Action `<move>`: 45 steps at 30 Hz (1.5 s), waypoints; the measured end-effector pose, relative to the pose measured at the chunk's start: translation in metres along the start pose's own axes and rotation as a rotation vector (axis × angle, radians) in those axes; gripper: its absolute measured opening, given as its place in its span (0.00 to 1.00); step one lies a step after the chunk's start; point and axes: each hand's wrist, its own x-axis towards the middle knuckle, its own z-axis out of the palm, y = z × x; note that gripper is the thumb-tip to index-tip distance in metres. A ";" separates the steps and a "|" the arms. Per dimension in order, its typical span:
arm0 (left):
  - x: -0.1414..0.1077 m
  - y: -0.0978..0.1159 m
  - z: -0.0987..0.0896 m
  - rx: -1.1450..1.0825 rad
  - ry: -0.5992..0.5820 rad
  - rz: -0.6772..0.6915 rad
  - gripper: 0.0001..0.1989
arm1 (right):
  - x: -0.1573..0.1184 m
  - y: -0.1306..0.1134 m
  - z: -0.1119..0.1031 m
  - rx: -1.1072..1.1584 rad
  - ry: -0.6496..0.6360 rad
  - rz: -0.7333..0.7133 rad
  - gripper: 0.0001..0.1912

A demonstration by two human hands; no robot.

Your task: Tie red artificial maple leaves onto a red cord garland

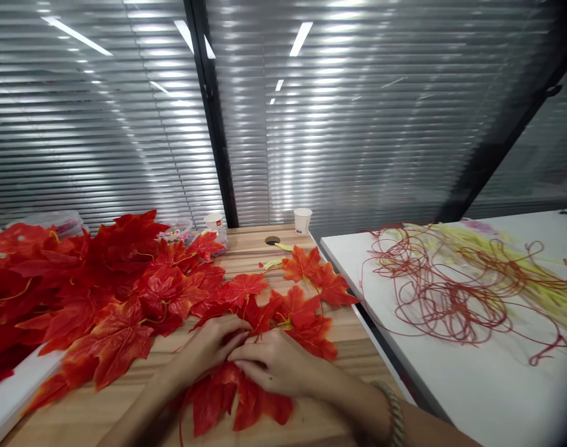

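My left hand (pixel 218 344) and my right hand (pixel 274 360) meet above the wooden table, fingertips pressed together. Both are closed on a bunch of red artificial maple leaves (pixel 237 397) at its stem end; the exact pinch point is hidden by my fingers. The leaves fan out below my hands toward me. A thin red cord (pixel 180 416) hangs at the left edge of this bunch. Just beyond my knuckles lie more orange-red maple leaves (pixel 298 305), some with yellow-green stems.
A large heap of red maple leaves (pixel 125 292) covers the left side. Two paper cups (pixel 303 221) and a tub of colourful beads (pixel 176 231) stand at the back. On the white table (pixel 479 379) to the right lies tangled red cord (pixel 455 304) over yellow strands (pixel 520 279).
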 end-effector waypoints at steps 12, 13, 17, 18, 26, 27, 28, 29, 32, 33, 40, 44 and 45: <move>0.000 0.008 -0.010 -0.329 0.124 -0.109 0.11 | 0.000 0.002 -0.002 0.007 0.196 -0.061 0.13; 0.000 0.007 -0.011 -0.377 0.149 -0.133 0.11 | 0.000 0.002 -0.002 0.012 0.217 -0.061 0.13; 0.001 0.006 -0.014 -0.513 0.237 -0.216 0.11 | -0.001 0.002 -0.001 0.051 0.269 -0.045 0.13; 0.001 0.006 -0.014 -0.531 0.253 -0.227 0.11 | -0.001 0.002 0.000 0.058 0.277 -0.045 0.12; 0.001 0.012 -0.014 -0.578 0.286 -0.261 0.12 | 0.001 0.000 -0.003 0.071 0.267 -0.062 0.12; 0.001 0.012 -0.014 -0.588 0.286 -0.260 0.12 | 0.001 0.000 -0.003 0.077 0.269 -0.058 0.12; 0.000 0.012 -0.014 -0.604 0.288 -0.259 0.12 | 0.001 0.001 -0.003 0.083 0.273 -0.050 0.12; 0.000 0.012 -0.014 -0.623 0.293 -0.260 0.12 | 0.001 0.001 -0.003 0.087 0.279 -0.040 0.12; 0.000 0.011 -0.013 -0.672 0.313 -0.269 0.11 | 0.000 0.002 -0.004 0.088 0.292 -0.013 0.11; 0.000 0.010 -0.013 -0.680 0.316 -0.273 0.11 | 0.000 0.002 -0.004 0.089 0.294 -0.013 0.11; 0.000 0.008 -0.009 -0.674 0.282 -0.248 0.10 | 0.000 0.001 -0.004 0.090 0.293 -0.036 0.11; 0.002 0.007 -0.003 -0.695 0.266 -0.239 0.10 | 0.000 -0.001 -0.005 0.109 0.309 -0.027 0.11; 0.002 0.006 -0.001 -0.699 0.258 -0.237 0.10 | 0.000 -0.001 -0.006 0.117 0.318 -0.029 0.11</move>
